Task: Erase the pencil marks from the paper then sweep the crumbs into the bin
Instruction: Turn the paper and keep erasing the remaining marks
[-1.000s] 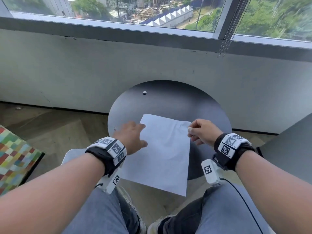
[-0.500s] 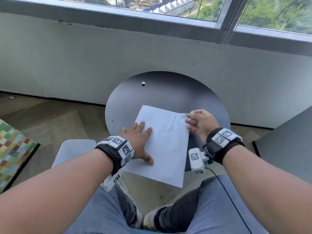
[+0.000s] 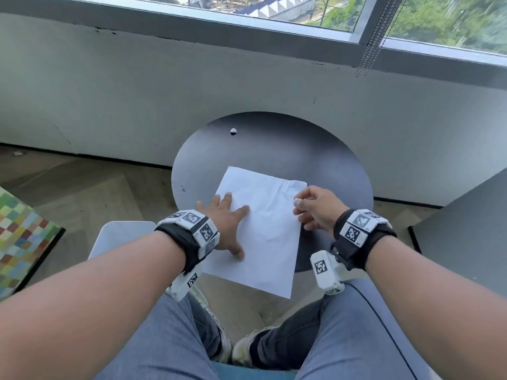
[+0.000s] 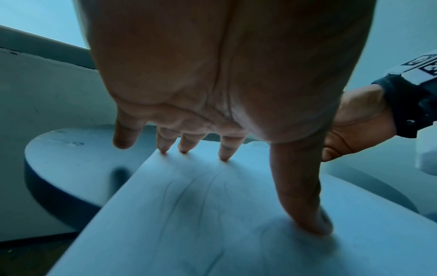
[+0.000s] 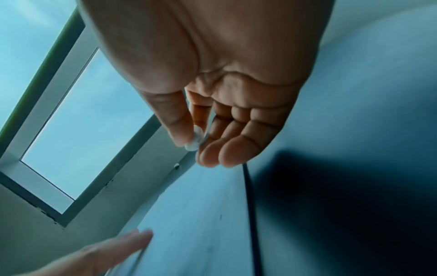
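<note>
A white sheet of paper (image 3: 263,229) lies on the round dark table (image 3: 274,149), its near end hanging over the table's front edge. My left hand (image 3: 227,223) lies spread flat on the sheet's left side; in the left wrist view its fingertips (image 4: 223,158) and thumb press the paper (image 4: 189,224), where faint pencil lines show. My right hand (image 3: 315,209) hovers at the paper's right edge and pinches a small white eraser (image 5: 195,142) between thumb and fingers. That eraser (image 3: 297,202) peeks out at the fingertips in the head view.
A small white and black object (image 3: 233,131) sits at the table's far side. A white bin (image 3: 120,237) stands on the floor to my left, beneath my forearm. A grey wall under the window rises behind the table. A second dark tabletop (image 3: 472,231) is at the right.
My left hand went from curled at the paper's left edge to spread flat on it. My right hand, still pinching the eraser, shifted slightly along the sheet's right edge.
</note>
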Tool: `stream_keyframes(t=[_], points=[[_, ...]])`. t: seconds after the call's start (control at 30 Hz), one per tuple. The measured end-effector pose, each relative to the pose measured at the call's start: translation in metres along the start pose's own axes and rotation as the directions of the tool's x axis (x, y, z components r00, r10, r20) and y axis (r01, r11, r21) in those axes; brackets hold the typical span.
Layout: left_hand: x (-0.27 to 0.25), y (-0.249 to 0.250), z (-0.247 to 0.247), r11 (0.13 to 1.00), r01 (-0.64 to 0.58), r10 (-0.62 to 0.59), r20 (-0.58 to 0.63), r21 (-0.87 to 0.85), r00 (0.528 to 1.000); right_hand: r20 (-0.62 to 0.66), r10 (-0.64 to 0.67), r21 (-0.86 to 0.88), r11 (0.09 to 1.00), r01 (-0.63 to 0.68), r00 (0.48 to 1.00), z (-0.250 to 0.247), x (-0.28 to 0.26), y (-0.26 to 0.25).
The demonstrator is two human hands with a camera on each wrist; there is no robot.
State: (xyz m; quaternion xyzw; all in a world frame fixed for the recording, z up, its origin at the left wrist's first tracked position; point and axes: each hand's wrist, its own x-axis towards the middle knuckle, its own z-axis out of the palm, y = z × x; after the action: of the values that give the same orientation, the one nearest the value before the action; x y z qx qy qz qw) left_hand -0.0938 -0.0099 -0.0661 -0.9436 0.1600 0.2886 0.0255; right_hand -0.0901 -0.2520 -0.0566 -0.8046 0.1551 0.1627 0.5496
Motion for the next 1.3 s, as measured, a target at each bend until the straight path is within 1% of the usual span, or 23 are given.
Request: stream_keyframes(t=[0.1,0.17,0.23,0.3,0.37,0.47,0.6,0.7,0.77,0.83,0.9,0.93,0.97,1.03,1.1,1.13,1.23,1.3], points=[[-0.001,0.015,-0.005,1.000,-0.013,0.013,-0.022,0.016,1.000,0.070,-0.038,-0.207,0.977,0.052,0.997,-0.008,0.003,-0.006],[0.001,0.032,-0.007,0.998,-0.059,0.060,-0.061,0.018,0.996,0.111,-0.063,-0.381,0.919,0.101,0.992,-0.002,0.002,-0.006],[0.003,0.048,-0.005,0.996,-0.090,0.091,-0.087,0.013,0.992,0.136,-0.114,-0.569,0.804,0.172,0.984,0.006,0.003,-0.004],[0.005,0.058,0.001,0.997,-0.083,0.082,-0.074,-0.006,0.994,0.168,-0.149,-0.714,0.663,0.225,0.974,0.014,0.005,-0.003],[0.008,0.061,0.008,0.998,-0.068,0.068,-0.074,-0.001,0.995,0.204,-0.166,-0.776,0.574,0.263,0.965,0.020,0.007,-0.003],[0.015,0.057,0.012,0.997,-0.075,0.075,-0.099,-0.005,0.992,0.234,-0.177,-0.804,0.517,0.293,0.956,0.026,0.013,-0.004],[0.022,0.051,0.005,0.997,-0.081,0.081,-0.076,-0.004,0.994,0.257,-0.166,-0.816,0.490,0.306,0.952,0.026,0.017,-0.006],[0.023,0.050,0.004,0.997,-0.080,0.080,-0.052,-0.011,0.995,0.310,-0.169,-0.795,0.494,0.352,0.936,0.021,0.007,-0.003],[0.023,0.051,0.006,0.996,-0.083,0.082,-0.053,-0.016,0.995,0.356,-0.164,-0.767,0.512,0.388,0.920,0.017,-0.008,0.006],[0.024,0.051,0.007,0.996,-0.083,0.082,-0.054,-0.018,0.995,0.421,-0.154,-0.737,0.516,0.436,0.894,0.015,-0.024,0.016],[0.025,0.051,0.009,0.996,-0.084,0.083,-0.050,-0.024,0.995,0.479,-0.148,-0.720,0.498,0.484,0.865,0.016,-0.030,0.022],[0.025,0.051,0.010,0.996,-0.087,0.086,-0.052,-0.027,0.995,0.489,-0.155,-0.723,0.478,0.499,0.858,0.016,-0.028,0.022],[0.026,0.051,0.011,0.995,-0.092,0.090,-0.058,-0.028,0.994,0.480,-0.168,-0.736,0.457,0.499,0.861,0.016,-0.024,0.021],[0.027,0.050,0.011,0.994,-0.100,0.098,-0.063,-0.031,0.993,0.409,-0.187,-0.772,0.451,0.448,0.893,0.017,-0.009,0.014],[0.026,0.050,0.010,0.994,-0.100,0.097,-0.056,-0.038,0.994,0.323,-0.185,-0.787,0.493,0.372,0.928,0.017,0.007,0.007],[0.025,0.049,0.010,0.994,-0.098,0.096,-0.053,-0.040,0.994,0.296,-0.184,-0.789,0.506,0.349,0.937,0.017,0.013,0.004],[0.025,0.050,0.009,0.994,-0.098,0.096,-0.055,-0.038,0.994,0.276,-0.194,-0.782,0.524,0.338,0.941,0.020,0.015,0.002],[0.025,0.050,0.010,0.994,-0.099,0.096,-0.053,-0.047,0.994,0.325,-0.204,-0.771,0.509,0.384,0.923,0.021,0.004,0.007]])
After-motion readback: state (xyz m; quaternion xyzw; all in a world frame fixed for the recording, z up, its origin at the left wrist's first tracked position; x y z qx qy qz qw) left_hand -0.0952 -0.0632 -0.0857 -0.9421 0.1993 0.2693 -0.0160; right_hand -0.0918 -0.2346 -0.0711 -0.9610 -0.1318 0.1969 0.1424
